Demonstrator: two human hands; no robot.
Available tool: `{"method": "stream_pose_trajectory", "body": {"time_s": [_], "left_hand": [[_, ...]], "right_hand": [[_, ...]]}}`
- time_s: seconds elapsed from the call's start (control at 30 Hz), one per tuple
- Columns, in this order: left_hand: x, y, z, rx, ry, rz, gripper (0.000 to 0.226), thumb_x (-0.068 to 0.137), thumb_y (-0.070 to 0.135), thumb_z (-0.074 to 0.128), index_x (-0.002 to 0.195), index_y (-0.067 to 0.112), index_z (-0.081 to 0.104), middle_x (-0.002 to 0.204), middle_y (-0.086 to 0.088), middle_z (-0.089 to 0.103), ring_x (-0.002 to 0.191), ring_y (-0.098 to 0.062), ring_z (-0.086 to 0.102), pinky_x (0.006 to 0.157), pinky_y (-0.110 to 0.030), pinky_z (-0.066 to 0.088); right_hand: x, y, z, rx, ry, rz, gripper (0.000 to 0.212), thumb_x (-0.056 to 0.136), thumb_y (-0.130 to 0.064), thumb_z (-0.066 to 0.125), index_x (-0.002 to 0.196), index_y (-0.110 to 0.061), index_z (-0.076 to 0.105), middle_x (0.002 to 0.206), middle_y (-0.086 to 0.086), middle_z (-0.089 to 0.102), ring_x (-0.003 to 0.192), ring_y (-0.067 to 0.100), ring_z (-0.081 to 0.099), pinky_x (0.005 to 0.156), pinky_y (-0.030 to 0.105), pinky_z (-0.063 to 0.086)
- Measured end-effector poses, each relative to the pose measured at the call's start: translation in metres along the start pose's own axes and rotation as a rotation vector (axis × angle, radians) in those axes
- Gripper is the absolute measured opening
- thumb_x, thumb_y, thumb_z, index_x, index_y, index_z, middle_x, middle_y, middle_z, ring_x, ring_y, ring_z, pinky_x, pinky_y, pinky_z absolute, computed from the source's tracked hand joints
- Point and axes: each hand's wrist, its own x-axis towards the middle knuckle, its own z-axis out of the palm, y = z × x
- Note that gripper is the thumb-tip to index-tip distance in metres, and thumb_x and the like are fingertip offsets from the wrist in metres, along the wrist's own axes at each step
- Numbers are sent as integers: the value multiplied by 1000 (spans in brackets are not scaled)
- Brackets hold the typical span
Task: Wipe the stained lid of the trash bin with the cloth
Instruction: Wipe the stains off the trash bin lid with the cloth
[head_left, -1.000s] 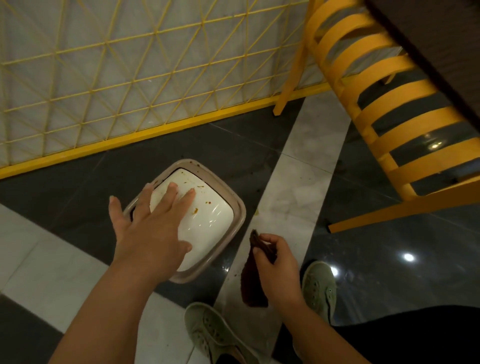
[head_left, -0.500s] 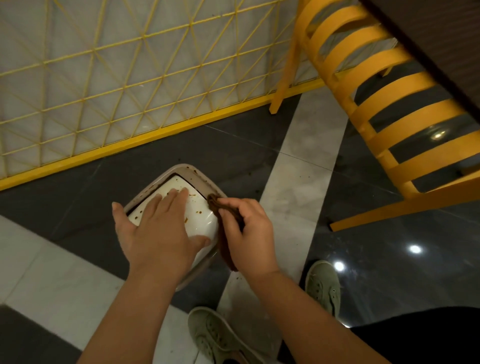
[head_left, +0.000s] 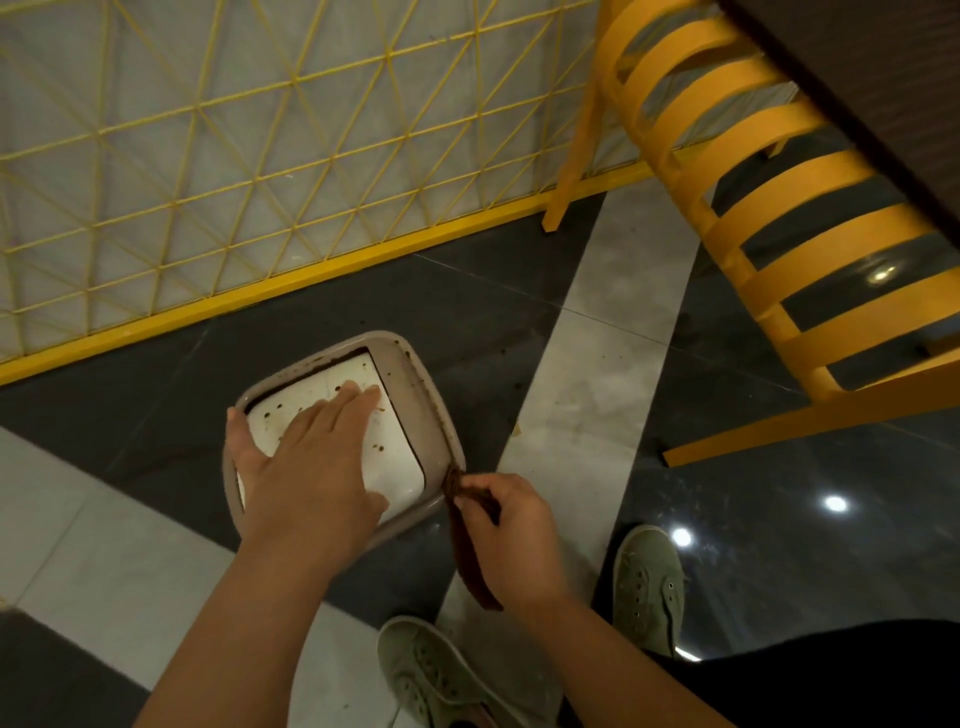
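The trash bin (head_left: 421, 395) stands on the dark floor below me, with a beige rim and a white swing lid (head_left: 397, 457) speckled with brown stains. My left hand (head_left: 311, 467) lies flat on the lid, fingers straight, covering much of it. My right hand (head_left: 506, 535) pinches a dark brown cloth (head_left: 465, 545) at the bin's near right corner; the cloth's top touches the rim and the rest hangs down beside the bin.
A yellow wire-mesh fence (head_left: 260, 171) runs behind the bin. A yellow slatted chair (head_left: 779, 218) stands to the right under a dark tabletop (head_left: 883, 67). My two green shoes (head_left: 647, 582) are on the floor close below the bin.
My right hand with the cloth has slid from the lid's upper right down to the bin's near right corner. My left hand stays pressed on the lid.
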Motion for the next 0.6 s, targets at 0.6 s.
{"method": "stream_pose_trajectory", "body": {"time_s": [0.6], "left_hand": [[1, 9, 7, -112, 61, -56, 95, 69, 47, 74, 142, 41, 14, 153, 14, 21, 141, -10, 20, 107, -57, -17]], "right_hand": [[43, -22, 1, -159, 87, -80, 19, 94, -34, 54, 110, -33, 63, 105, -11, 61, 87, 4, 56, 81, 20, 46]]}}
